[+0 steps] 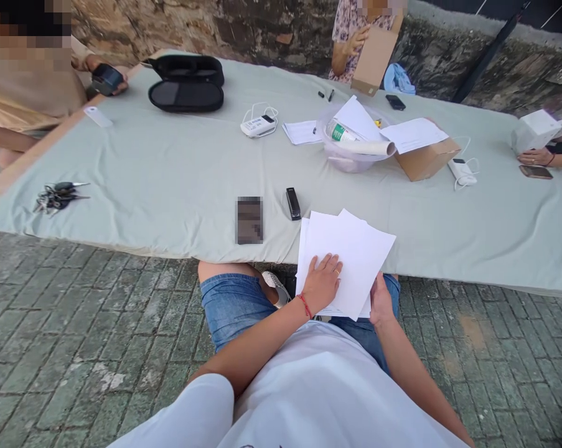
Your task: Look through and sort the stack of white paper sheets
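Observation:
A loose, fanned stack of white paper sheets [355, 249] extends over the near table edge above my lap. My left hand [325, 280] lies flat on the top sheet, fingers a little apart. At the stack's right edge, my right hand [381, 302] grips the sheets, with some of its fingers hidden beneath them. Just beyond the stack is a black stapler [292, 204]. Left of that lies a dark, blurred-out rectangular item [249, 221].
The cloth-covered table [168, 168] also bears keys [59, 196], a black case [187, 84], a white power strip [259, 124], a plastic basin [350, 158] with papers and a bottle, and a cardboard box [425, 160]. Other people sit around it.

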The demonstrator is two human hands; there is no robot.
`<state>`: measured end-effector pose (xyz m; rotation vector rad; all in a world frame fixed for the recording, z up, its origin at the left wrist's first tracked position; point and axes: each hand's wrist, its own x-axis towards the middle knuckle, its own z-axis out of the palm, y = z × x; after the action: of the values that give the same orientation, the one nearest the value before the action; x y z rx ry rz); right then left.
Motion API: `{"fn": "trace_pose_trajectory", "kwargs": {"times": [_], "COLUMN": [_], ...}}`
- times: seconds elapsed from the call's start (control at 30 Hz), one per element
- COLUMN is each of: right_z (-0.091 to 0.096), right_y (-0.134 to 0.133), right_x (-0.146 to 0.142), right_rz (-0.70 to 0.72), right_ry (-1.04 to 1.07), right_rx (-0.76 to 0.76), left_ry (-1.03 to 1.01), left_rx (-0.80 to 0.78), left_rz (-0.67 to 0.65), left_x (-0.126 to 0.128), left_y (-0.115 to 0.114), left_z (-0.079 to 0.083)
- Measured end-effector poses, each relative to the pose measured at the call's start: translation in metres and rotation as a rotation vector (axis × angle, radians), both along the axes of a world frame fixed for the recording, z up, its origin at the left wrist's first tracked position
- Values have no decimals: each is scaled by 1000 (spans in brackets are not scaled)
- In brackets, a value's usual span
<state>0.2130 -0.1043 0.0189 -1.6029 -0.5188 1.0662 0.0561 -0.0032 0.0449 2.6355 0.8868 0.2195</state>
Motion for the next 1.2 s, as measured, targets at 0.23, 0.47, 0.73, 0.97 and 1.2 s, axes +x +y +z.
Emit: {"fn": "trace_pose_trajectory", "kwargs": {"times": [0.23, 0.47, 0.73, 0.97, 1.2], "right_z": [5, 1, 7, 4, 7], "right_y": [-4, -9, 0, -5, -9], "right_x": [4, -1, -13, -3, -4], "right_rz": [-79, -6, 7, -100, -8], "right_ry": [165, 205, 127, -10, 73], "right_rx": [-123, -172, -156, -123, -153], "left_ry": [-415, -768, -1094, -1200, -1183], "left_rx": [-126, -905, -1647, -1789, -1828], "left_rz": [203, 964, 850, 920, 1100], "left_x": [-38, -116, -100, -93, -96], "left_y": [4, 7, -4, -5, -5], "left_z": [7, -9, -24, -30, -33]}}
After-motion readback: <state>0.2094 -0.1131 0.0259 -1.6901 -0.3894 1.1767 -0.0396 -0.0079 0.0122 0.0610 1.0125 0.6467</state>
